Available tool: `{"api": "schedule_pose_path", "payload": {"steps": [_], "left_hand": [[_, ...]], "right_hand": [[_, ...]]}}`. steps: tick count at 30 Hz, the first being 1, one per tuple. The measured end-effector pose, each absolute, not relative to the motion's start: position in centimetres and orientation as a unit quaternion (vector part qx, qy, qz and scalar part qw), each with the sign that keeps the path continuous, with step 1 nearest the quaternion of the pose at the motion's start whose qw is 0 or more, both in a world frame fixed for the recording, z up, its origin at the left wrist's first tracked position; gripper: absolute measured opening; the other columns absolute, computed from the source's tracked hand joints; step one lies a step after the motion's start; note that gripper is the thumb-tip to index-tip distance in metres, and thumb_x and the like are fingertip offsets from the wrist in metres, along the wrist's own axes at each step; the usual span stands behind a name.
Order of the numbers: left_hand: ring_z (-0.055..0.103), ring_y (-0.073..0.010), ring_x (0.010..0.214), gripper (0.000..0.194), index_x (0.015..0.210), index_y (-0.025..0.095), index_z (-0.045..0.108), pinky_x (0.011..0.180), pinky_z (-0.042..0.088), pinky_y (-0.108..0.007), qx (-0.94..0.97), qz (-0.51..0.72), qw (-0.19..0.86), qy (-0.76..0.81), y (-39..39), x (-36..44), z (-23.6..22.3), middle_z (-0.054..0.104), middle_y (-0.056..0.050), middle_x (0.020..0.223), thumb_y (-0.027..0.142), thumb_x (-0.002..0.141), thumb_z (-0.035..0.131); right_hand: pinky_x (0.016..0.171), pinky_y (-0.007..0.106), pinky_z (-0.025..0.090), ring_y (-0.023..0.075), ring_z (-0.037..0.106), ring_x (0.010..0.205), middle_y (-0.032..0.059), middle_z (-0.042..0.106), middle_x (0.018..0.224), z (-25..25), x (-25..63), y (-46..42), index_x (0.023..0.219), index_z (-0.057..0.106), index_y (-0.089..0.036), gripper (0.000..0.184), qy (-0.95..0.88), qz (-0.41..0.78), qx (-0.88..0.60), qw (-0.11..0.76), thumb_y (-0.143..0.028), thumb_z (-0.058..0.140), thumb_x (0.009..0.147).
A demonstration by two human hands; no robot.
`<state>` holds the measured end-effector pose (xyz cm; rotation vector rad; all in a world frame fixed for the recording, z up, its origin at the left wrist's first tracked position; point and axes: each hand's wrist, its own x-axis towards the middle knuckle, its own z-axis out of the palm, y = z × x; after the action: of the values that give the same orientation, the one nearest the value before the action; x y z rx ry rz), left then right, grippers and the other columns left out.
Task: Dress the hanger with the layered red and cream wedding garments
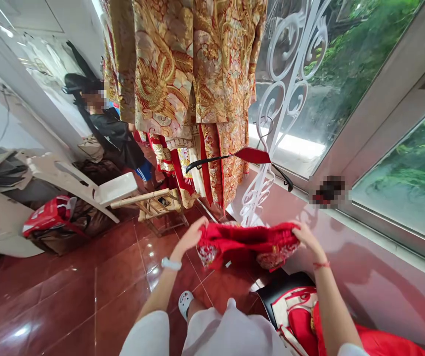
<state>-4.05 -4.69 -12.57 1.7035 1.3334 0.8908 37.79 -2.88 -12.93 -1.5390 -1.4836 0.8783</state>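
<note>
Presently: one red embroidered garment (242,240), at twelve o'clock from your body, its upper edge spread between left hand (197,231) and right hand (304,238), fingers of each closed on one end. Step in hand, apparently: squaring that edge; next move seems to call for holding both ends level, below the black-and-red hanger (254,155) beyond, also at twelve.

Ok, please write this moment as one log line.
left hand: grips red garment | right hand: grips its other end | gold-embroidered garments: hanging ahead
</note>
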Motion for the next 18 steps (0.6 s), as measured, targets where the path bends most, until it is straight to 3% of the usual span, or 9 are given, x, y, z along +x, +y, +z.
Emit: {"api": "schedule_pose_path", "payload": {"steps": [3,5,8,10,12,15,18], "left_hand": [[0.055,-0.0167,0.088,0.03,0.07,0.018,0.056,0.097,0.043,-0.032,0.7,0.23,0.425,0.526,-9.2,-2.1,-17.3,0.055,-0.001,0.084,-0.002,0.061,0.037],[0.057,-0.0184,0.097,0.036,0.073,0.018,0.064,0.103,0.041,-0.035,0.708,0.163,0.431,0.536,-11.2,-0.9,-19.6,0.055,-0.004,0.094,-0.004,0.066,0.037],[0.055,-0.0222,0.112,0.05,0.097,0.017,0.071,0.11,0.036,-0.039,0.697,0.09,0.428,0.568,-13.2,1.0,-22.0,0.052,-0.009,0.114,-0.007,0.071,0.036],[0.05,-0.0243,0.124,0.062,0.117,0.018,0.067,0.115,0.034,-0.041,0.682,0.063,0.435,0.585,-14.0,2.2,-22.7,0.047,-0.011,0.13,-0.008,0.07,0.036],[0.042,-0.0248,0.137,0.068,0.126,0.019,0.063,0.12,0.029,-0.041,0.675,0.065,0.462,0.571,-14.5,3.3,-21.8,0.041,-0.011,0.142,-0.007,0.068,0.038],[0.033,-0.0245,0.146,0.062,0.125,0.021,0.064,0.126,0.022,-0.042,0.676,0.16,0.501,0.516,-16.1,4.0,-16.8,0.039,-0.01,0.151,0.001,0.073,0.04],[0.035,-0.0284,0.147,0.057,0.14,0.033,0.058,0.127,0.022,-0.049,0.664,0.316,0.489,0.469,-19.6,3.6,-10.0,0.044,-0.006,0.154,0.022,0.086,0.044]], "right_hand": [[0.065,0.037,0.054,0.0272,0.068,0.072,0.0082,0.075,0.073,-15.9,36.8,-6.1,0.073,0.074,-0.017,0.036,-0.518,0.404,-0.638,0.403,-0.028,0.05,0.05],[0.065,0.037,0.054,0.0283,0.068,0.074,0.0086,0.075,0.075,-15.3,36.2,-7.3,0.078,0.075,-0.017,0.036,-0.497,0.409,-0.64,0.419,-0.031,0.054,0.051],[0.065,0.034,0.052,0.0265,0.067,0.076,0.0081,0.075,0.08,-11.7,35.0,-8.1,0.082,0.076,-0.017,0.037,-0.493,0.365,-0.644,0.458,-0.032,0.058,0.054],[0.064,0.032,0.05,0.025,0.066,0.077,0.0076,0.075,0.082,-8.7,33.9,-8.5,0.084,0.076,-0.018,0.037,-0.486,0.331,-0.645,0.488,-0.03,0.057,0.054],[0.062,0.03,0.049,0.0233,0.065,0.074,0.0066,0.074,0.081,-5.8,32.8,-9.0,0.083,0.075,-0.018,0.036,-0.472,0.303,-0.642,0.523,-0.028,0.054,0.055],[0.059,0.029,0.047,0.0205,0.063,0.067,0.0045,0.072,0.075,-2.6,31.2,-10.6,0.078,0.073,-0.019,0.031,-0.462,0.246,-0.63,0.574,-0.024,0.053,0.055],[0.058,0.028,0.047,0.0193,0.062,0.063,0.0034,0.07,0.069,-1.0,30.2,-12.9,0.071,0.072,-0.02,0.025,-0.474,0.205,-0.615,0.596,-0.023,0.054,0.055]]}}
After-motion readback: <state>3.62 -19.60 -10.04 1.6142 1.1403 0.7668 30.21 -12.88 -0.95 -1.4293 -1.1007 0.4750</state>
